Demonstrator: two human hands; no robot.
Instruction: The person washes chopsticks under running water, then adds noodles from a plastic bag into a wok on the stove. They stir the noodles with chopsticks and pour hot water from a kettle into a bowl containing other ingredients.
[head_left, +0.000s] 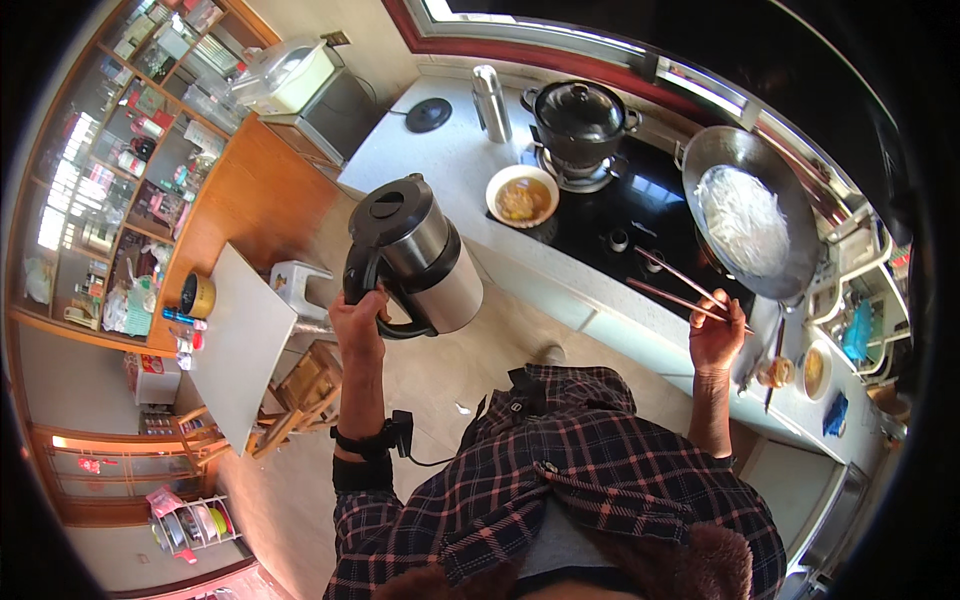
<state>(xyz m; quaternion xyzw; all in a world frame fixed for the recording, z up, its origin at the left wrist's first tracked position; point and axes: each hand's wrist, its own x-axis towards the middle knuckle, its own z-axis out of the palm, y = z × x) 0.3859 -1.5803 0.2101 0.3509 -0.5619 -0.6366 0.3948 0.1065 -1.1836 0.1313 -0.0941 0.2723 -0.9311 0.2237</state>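
My left hand (358, 322) is closed round the black handle of a steel electric kettle (452, 283). The kettle is up in the air over the floor, left of the counter, its black lid closed. Between the fingers of my right hand (716, 338) is a pair of chopsticks (668, 293), pointing up and left over the front of the black hob. Beyond that hand a large wok (795, 250) stands on the hob with white noodle-like strands (742, 218) in it. A white bowl (523, 196) of broth-like food sits at the hob's left edge.
A lidded black pot (580, 122) stands on the rear left burner. Left of it are a steel flask (491, 104) and a round black mat (429, 115). A small bowl (816, 369) and a jar (775, 373) stand right of the wok. A table (238, 345) and wooden chair (303, 385) stand left.
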